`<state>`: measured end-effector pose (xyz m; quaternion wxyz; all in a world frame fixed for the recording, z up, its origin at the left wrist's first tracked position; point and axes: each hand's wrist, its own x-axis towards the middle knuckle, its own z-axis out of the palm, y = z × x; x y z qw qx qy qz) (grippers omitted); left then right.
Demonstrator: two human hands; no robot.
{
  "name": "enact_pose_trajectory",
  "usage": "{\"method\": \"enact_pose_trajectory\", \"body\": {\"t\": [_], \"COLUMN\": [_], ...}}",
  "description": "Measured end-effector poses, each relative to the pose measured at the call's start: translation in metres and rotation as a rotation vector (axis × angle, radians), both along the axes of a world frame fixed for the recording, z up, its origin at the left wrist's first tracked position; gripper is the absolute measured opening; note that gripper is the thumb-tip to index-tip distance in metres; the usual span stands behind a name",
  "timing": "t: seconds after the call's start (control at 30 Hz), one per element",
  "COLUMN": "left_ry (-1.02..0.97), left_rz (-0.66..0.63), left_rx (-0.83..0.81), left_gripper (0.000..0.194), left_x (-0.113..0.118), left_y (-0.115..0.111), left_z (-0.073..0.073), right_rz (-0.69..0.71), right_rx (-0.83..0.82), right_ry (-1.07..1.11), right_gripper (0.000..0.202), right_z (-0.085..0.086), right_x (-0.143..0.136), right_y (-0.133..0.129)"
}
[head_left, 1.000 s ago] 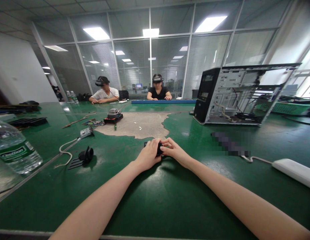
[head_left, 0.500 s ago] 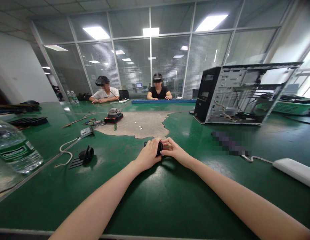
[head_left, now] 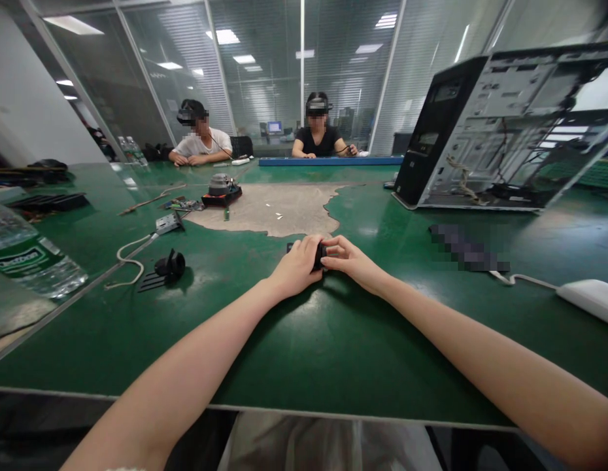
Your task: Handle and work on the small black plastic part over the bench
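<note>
Low over the green tabletop, a small black part (head_left: pixel 318 258) is held between my two hands, mostly covered by fingers, so its kind does not show. My left hand (head_left: pixel 298 267) wraps over it from the left. From the right, my right hand (head_left: pixel 350 259) pinches its edge with curled fingertips and thumb. To the left lies a black round plastic piece (head_left: pixel 172 263) joined to a slotted strip. Beyond it sits a small metal-cased part (head_left: pixel 167 224) beside a pale cable (head_left: pixel 132 259).
An opened computer case (head_left: pixel 439 131) stands at right, near a dark blurred item (head_left: pixel 465 248) and a white power strip (head_left: pixel 591 299). A water bottle (head_left: pixel 27 258) is at left. A grey heatsink-like part (head_left: pixel 220 188) sits farther back. Two people sit across the table (head_left: pixel 284 366).
My view has tilted down, bringing the table's near edge and my lap into sight. Both hands keep about the same hold on the black part. One person opposite has raised a hand.
</note>
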<state>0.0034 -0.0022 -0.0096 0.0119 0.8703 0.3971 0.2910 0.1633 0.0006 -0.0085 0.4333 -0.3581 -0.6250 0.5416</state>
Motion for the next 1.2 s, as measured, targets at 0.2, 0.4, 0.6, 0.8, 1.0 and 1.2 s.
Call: {"method": "enact_pose_trajectory", "body": {"t": [0.2, 0.4, 0.6, 0.8, 1.0, 1.2], "left_ry": [-0.007, -0.016, 0.004, -0.007, 0.002, -0.008], "left_rz": [-0.011, -0.005, -0.005, -0.011, -0.024, -0.019], "left_rx": [-0.029, -0.041, -0.028, -0.012, 0.008, 0.022], "left_gripper": [0.059, 0.059, 0.06, 0.058, 0.058, 0.059], "left_x": [0.0003, -0.0001, -0.0012, 0.0004, 0.0005, 0.0003], "left_y": [0.0018, 0.0019, 0.0007, 0.0032, 0.0038, 0.0034], "left_z": [0.001, 0.0033, 0.0051, 0.0016, -0.0005, -0.0017], "right_rz": [-0.023, -0.086, 0.017, -0.018, -0.061, 0.027], "right_rx": [0.012, -0.036, 0.027, 0.017, -0.013, 0.101], "right_ry": [0.02, -0.027, 0.003, 0.008, -0.014, 0.022], "right_gripper": [0.023, 0.029, 0.034, 0.026, 0.029, 0.032], "right_z": [0.0008, 0.0015, 0.0051, 0.0015, -0.0033, -0.0009], "right_x": [-0.0018, -0.005, -0.0014, -0.0021, -0.0003, 0.0027], "right_y": [-0.0012, 0.0019, -0.0001, -0.0012, 0.0022, -0.0028]}}
